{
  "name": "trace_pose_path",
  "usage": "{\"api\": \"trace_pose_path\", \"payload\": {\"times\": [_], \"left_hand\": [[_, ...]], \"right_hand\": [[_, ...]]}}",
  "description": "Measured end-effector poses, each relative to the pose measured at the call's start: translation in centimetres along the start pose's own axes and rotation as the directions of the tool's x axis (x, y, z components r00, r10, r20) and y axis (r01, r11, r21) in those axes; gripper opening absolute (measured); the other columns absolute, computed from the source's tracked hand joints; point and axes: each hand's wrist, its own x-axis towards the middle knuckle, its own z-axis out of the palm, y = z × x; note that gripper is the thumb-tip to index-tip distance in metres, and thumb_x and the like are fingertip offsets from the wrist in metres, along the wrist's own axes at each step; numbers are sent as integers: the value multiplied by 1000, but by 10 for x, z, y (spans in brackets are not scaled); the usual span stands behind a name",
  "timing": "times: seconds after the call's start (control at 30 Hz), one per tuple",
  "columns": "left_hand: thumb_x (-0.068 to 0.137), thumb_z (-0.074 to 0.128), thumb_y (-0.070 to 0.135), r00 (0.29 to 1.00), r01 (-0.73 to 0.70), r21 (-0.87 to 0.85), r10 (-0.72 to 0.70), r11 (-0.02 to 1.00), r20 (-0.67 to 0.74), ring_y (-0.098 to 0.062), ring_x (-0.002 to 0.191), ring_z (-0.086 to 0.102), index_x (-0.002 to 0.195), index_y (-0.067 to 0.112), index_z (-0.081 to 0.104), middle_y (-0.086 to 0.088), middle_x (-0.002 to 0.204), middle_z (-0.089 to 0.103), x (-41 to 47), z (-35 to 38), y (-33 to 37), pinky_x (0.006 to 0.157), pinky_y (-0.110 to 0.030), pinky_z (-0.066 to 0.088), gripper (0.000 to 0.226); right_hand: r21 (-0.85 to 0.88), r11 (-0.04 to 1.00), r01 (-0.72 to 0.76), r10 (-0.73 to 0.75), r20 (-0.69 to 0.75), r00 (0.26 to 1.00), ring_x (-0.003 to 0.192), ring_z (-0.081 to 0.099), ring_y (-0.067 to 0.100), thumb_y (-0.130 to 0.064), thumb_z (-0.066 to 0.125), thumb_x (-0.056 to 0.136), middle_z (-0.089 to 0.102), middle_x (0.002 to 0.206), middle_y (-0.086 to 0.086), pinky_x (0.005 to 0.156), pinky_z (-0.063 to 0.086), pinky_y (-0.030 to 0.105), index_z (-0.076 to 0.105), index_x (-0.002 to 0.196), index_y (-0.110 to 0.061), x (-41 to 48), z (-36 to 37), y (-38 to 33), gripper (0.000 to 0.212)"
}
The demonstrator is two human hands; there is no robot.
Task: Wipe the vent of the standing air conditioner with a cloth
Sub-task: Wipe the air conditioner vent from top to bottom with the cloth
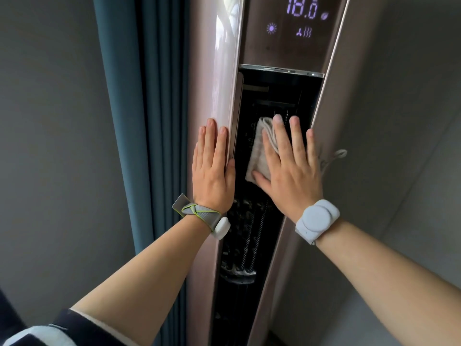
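- The cloth point(259, 151) is a beige, folded rag, pressed flat against the dark vent point(272, 96) of the standing air conditioner point(217, 71), in the upper half of the open slot.
- The right hand point(289, 168) lies palm-down on the cloth, its fingers point(280, 131) spread and straight; nothing is pinched, and the thumb rests on the cloth's lower edge.
- The left hand point(212, 166) is flat on the glossy pink side panel just beside the vent, its fingers close together, apparently bracing.
- The cloth looks soft, light and limp: it should mould to louvres and ridges but bunch or slip out if palm pressure eases. A loose loop of it hangs out past the right edge of the hand.
- Best hold, in my judgement: keep the palm over the folded middle, with fingertips pinning the top edge and the thumb the bottom.
- The fins and coiled parts inside the slot look thin and likely delicate, and could snag fabric, so light strokes along them seem wise.
- The lit display point(301, 8) above suggests the unit is powered.
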Motion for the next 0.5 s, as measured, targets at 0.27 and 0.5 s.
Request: {"api": "trace_pose_path", "payload": {"times": [0.27, 0.5], "left_hand": [[94, 41, 6, 1000, -16, -8, 15, 1000, -2, -31, 148, 9, 146, 2, 23, -22, 156, 19, -1, 2, -3, 122, -39, 11, 56], [94, 41, 8, 1000, -22, 7, 22, 1000, -1, -32, 148, 10, 147, 3, 22, -21, 156, 19, -2, 2, -4, 122, -38, 11, 56]], "right_hand": [[29, 999, -18, 18, 21, 1000, 146, 15, 36, -52, 41, 93, 19, 159, 13, 119, 8, 51, 23, 152, -10, 3, 1, 1, 74], [67, 991, 114, -118, 55, 991, 145, 17, 33, -48, 54, 90, 25, 157, 8, 119, 9, 49, 42, 143, -8, -43, 10, -16, 68]]}}
